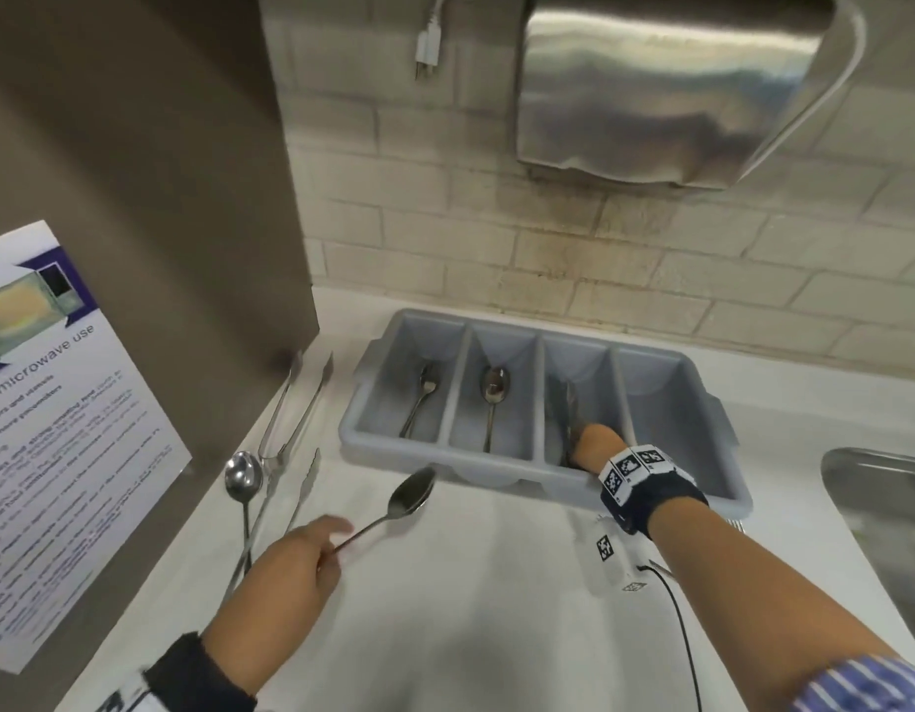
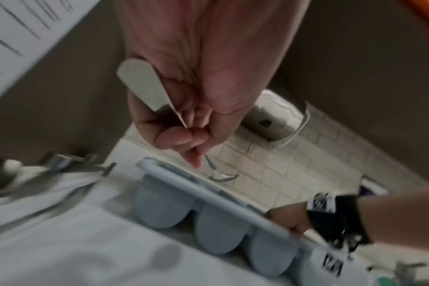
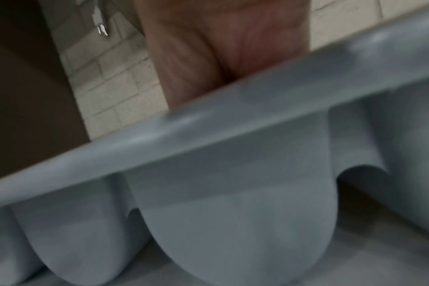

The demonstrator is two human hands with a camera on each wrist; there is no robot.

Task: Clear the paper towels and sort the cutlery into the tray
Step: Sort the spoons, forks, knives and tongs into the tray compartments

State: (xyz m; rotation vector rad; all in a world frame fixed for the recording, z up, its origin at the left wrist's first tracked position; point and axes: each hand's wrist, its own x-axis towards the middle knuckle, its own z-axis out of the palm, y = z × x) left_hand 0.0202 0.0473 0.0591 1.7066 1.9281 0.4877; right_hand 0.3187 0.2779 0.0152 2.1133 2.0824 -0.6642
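A grey four-compartment cutlery tray (image 1: 496, 475) (image 2: 208, 197) (image 3: 233, 125) stands on the counter by the tiled wall. A fork (image 1: 419, 398) lies in its leftmost compartment, a spoon (image 1: 493, 388) in the second and a knife (image 1: 568, 403) in the third. My right hand (image 1: 594, 444) (image 3: 220, 48) reaches down into the third compartment beside the knife, with the tray wall hiding its fingers. My left hand (image 1: 337, 544) (image 2: 184, 135) pinches the handle of another spoon (image 1: 411, 493) (image 2: 145, 85), whose bowl hovers at the tray's front left edge. White paper towels (image 1: 470, 583) cover the counter.
Tongs (image 1: 291, 418) and a long ladle (image 1: 243, 475) lie at the counter's left, against a brown panel carrying a microwave notice (image 1: 59, 454). A steel sink (image 1: 881, 506) is at the right. A towel dispenser (image 1: 676, 84) hangs on the wall above the tray.
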